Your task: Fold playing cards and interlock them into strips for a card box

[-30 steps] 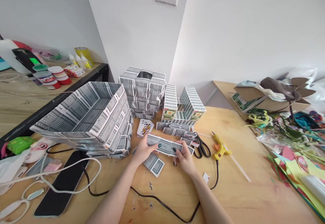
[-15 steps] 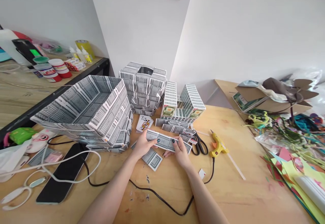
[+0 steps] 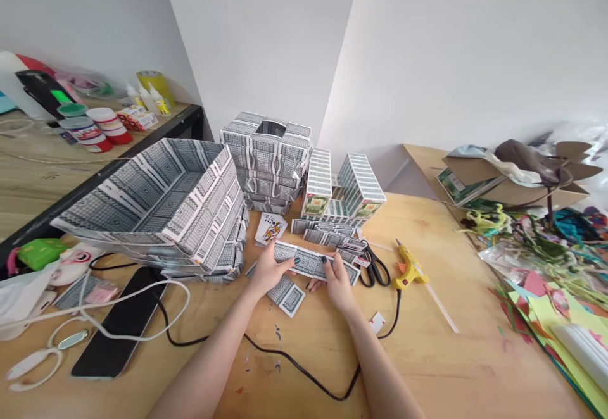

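Note:
Between my two hands is a strip of joined playing cards (image 3: 311, 261), patterned side up. My left hand (image 3: 269, 272) grips its left end, thumb on top. My right hand (image 3: 338, 281) pinches it near the right end, fingers partly underneath. Below the strip, loose playing cards (image 3: 287, 297) lie face down on the table. Just behind my left hand is a small pile of face-up cards (image 3: 270, 228). Folded card strips (image 3: 327, 237) rest beyond the held strip. Black-handled scissors (image 3: 376, 270) and a yellow glue gun (image 3: 409, 267) lie to the right of my right hand.
A large card-built basket (image 3: 199, 210) stands at left, with a card-built box (image 3: 266, 159) behind. Stacked card packs (image 3: 363, 185) stand at the back. A phone (image 3: 116, 327) and a black cord (image 3: 304, 365) lie in front. Coloured paper (image 3: 546, 318) covers the right side.
My hands keep hold of the card strip in nearly the same place. The view has shifted slightly; otherwise little differs.

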`<state>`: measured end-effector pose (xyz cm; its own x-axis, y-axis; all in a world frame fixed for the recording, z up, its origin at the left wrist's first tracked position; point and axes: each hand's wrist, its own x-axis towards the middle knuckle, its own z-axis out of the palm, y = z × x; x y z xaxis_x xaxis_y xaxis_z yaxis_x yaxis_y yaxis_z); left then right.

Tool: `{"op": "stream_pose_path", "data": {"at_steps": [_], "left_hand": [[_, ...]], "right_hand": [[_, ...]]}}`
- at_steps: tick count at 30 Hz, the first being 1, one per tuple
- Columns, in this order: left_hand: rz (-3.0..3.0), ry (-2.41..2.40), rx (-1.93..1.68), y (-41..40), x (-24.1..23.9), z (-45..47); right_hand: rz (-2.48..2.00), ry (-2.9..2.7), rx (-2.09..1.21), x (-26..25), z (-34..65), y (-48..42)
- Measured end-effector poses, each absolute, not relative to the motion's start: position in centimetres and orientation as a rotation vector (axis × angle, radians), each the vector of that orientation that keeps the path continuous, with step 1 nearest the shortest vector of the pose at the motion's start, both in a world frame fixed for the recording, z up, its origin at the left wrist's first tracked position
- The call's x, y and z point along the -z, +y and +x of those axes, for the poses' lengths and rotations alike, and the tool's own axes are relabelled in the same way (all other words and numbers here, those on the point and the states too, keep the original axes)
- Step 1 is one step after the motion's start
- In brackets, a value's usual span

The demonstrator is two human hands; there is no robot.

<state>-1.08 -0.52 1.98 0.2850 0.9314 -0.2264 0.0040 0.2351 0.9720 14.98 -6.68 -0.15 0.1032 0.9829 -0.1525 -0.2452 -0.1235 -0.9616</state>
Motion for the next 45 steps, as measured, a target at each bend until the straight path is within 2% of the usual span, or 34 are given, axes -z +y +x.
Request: {"op": "stream_pose_path", "data": {"at_steps": [25,29,34,37,39,45], "left_hand": [[1.127,1.075,-0.949,-1.0,-1.2,-0.6],[1.116,1.102,-1.080,-0.8,-1.0,-0.6],[1.031,1.131,-1.255,-0.5,-1.0,-0.9],[1.037,1.137,-1.295,-0.5,-1.0,-1.0],[1.063,1.136,-1.301,-0.6,-1.0,-0.9],[1.143,1.166,-1.269,-1.1,-1.4,-1.0]], "right_hand": [[-1.224,-0.827,-1.246,0.4,14.7,-6.5],[-1.330,-0.929,-0.979,0.4,14.9,-6.9],[-1.563,-1.278,-0.144,-0.4,15.2,-7.7],[-1.606,-1.364,0.074,-1.0,14.2,-7.6],[-1.659,-1.377,0.033,-1.4,13.0,-7.3],[-1.736,-1.238,-0.381,-1.9,10.5,-6.2]]}}
